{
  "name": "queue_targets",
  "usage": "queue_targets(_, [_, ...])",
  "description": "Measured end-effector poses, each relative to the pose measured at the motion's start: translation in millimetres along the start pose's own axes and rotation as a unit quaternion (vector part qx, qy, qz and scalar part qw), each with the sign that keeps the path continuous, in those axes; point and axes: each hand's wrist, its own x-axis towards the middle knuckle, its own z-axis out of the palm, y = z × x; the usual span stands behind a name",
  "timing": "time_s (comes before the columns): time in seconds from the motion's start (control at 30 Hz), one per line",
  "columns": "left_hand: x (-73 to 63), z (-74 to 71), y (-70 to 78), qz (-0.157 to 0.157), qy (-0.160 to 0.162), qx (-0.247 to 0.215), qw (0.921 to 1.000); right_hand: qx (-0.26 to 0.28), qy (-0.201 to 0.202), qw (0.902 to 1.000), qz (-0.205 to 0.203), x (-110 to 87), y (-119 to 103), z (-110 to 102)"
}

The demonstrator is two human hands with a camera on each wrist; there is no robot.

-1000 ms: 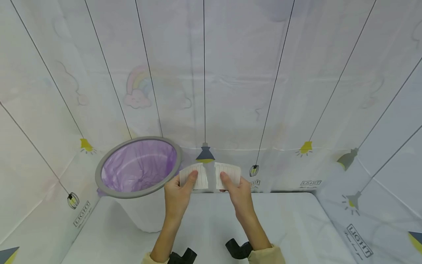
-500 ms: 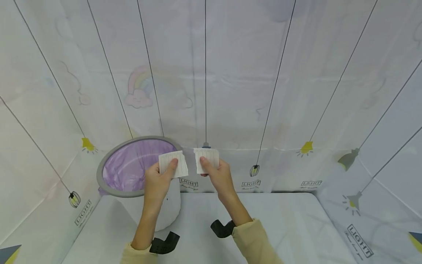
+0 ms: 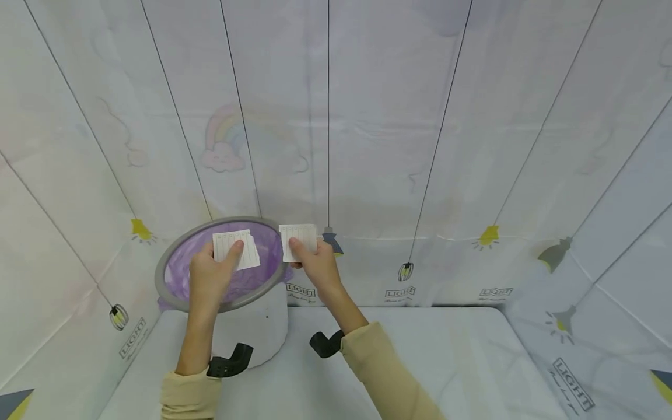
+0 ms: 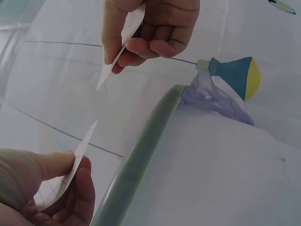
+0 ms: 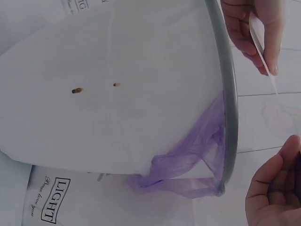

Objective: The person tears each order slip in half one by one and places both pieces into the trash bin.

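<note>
My left hand (image 3: 207, 283) pinches a torn piece of lined white paper (image 3: 249, 258) between thumb and fingers, over the mouth of a white waste bin (image 3: 249, 332). Its inner edge is ragged. In my right hand (image 3: 322, 271) is a second piece of lined paper (image 3: 308, 234), held at the bin's right rim. A gap separates the two pieces. The left wrist view shows both pieces edge-on, the left one (image 4: 51, 193) slightly bent. In the right wrist view the left hand (image 5: 261, 33) with its paper appears beyond the grey rim (image 5: 229, 94); the right hand (image 5: 273, 188) is partly cut off.
A purple bag (image 3: 177, 274) lines the bin, its edge folded over the grey rim. The bin stands on a white-covered table (image 3: 420, 356) against a printed backdrop (image 3: 378, 146). Black wrist mounts (image 3: 231, 361) sit at both cuffs.
Both hands have moved left and up with their paper pieces, from right of the bin to its mouth and right rim. The pieces stay gripped and apart.
</note>
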Motion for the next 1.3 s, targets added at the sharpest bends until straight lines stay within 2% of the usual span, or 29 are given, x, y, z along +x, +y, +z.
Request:
queue_targets(0.33, [15.6,-27.1,-14.8,-0.022,-0.002,0.087,0.9959,-0.035,-0.037,0.9978,0.043,11.9,-0.7,18.4])
queue_targets(0.57, [29.2,-42.5,-21.6,-0.023,-0.049,0.094,0.9941,-0.043,-0.061,0.9953,0.061,24.9,2.5,25.7])
queue_targets(0.7, [31.9,-45.8,-27.1,-0.03,-0.064,0.101,0.9923,-0.047,-0.077,0.9941,0.061,27.2,2.4,34.7])
queue_targets(1.0, [35.0,-43.6,-35.5,-0.031,-0.088,0.112,0.9893,-0.062,-0.123,0.9894,0.046,27.2,0.1,48.5])
queue_targets(1.1, [34.1,-43.0,-37.2,-0.038,-0.089,0.141,0.9853,-0.124,-0.129,0.9837,0.023,26.5,-0.4,46.8])
queue_targets(1.23, [32.3,-41.4,-39.2,-0.048,-0.076,0.169,0.9814,-0.234,-0.113,0.9655,-0.011,24.1,-4.0,42.7])
queue_targets(1.3, [32.0,-40.7,-39.8,-0.049,-0.068,0.17,0.9818,-0.255,-0.112,0.9601,-0.019,22.8,-6.3,41.7])
